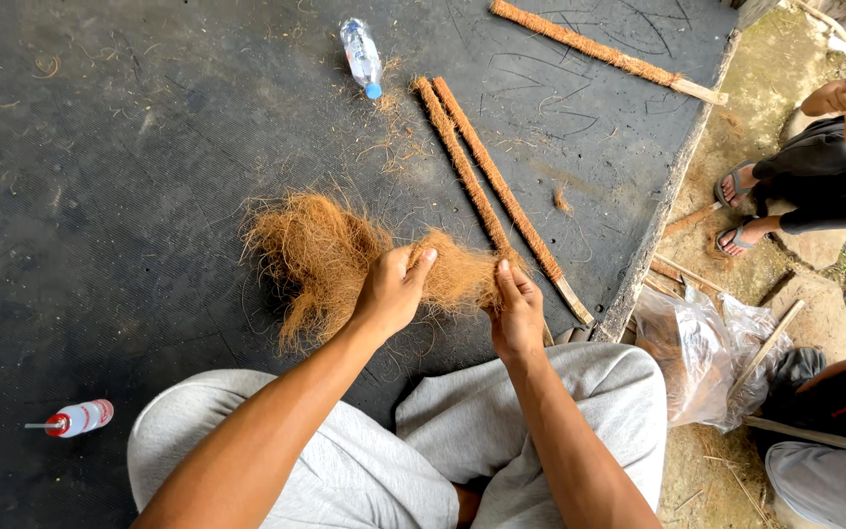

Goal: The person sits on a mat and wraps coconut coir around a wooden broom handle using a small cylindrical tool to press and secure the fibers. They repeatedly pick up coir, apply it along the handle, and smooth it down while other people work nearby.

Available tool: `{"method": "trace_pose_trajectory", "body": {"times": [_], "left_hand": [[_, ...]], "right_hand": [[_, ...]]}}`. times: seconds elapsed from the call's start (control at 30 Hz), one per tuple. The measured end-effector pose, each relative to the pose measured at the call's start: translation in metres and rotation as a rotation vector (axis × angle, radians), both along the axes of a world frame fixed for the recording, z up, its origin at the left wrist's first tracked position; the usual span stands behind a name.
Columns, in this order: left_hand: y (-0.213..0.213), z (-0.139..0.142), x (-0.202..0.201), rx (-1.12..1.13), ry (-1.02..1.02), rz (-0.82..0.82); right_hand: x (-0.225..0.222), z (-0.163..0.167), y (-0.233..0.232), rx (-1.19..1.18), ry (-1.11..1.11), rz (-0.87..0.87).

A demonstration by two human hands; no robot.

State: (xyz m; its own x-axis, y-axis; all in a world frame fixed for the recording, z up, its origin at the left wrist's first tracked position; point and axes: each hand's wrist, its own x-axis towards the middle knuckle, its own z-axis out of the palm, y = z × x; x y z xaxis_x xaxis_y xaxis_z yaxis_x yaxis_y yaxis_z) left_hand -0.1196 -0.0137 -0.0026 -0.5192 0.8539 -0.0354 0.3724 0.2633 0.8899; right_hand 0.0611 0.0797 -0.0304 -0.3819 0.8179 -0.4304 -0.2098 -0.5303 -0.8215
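We hold the coconut fibre (345, 257) above the black mat (100, 196), forearms angled inward: our left hand (392, 292) and right hand (517, 313) both pinch it, thumbs upward.

1 head view, looking steeply down, close.

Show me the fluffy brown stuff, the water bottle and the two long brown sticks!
coconut fibre (320, 250), head view, middle of the loose clump.
water bottle (360, 54), head view, its clear body.
fibre-wrapped sticks (477, 167), head view, midway along the pair.
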Motion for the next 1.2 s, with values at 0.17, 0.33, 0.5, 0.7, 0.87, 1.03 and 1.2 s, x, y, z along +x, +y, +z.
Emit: {"method": "trace_pose_trajectory", "body": {"times": [0.17,0.33,0.5,0.7,0.87,1.03,1.2], "left_hand": [[-0.002,0.038,-0.015,-0.199,-0.334,0.159],[-0.007,0.056,-0.038,0.006,-0.512,0.299],[-0.01,0.048,-0.044,0.012,-0.458,0.318],[-0.018,0.038,-0.035,0.186,-0.577,0.247],[-0.02,0.046,-0.022,0.197,-0.74,0.194],[-0.029,0.073,-0.01,0.227,-0.81,0.079],[-0.03,0.092,-0.003,0.196,-0.774,0.086]], "right_hand": [[0.022,-0.017,0.031,-0.033,0.066,-0.225],[0.047,-0.034,0.049,-0.066,0.053,-0.354],[0.024,-0.023,0.022,0.425,-0.314,0.402],[-0.007,0.013,-0.011,0.577,-0.163,0.487],[-0.039,0.036,-0.035,0.213,0.254,0.427],[-0.067,0.067,-0.032,0.201,0.281,0.301],[-0.077,0.093,-0.038,0.491,0.033,0.14]]}}
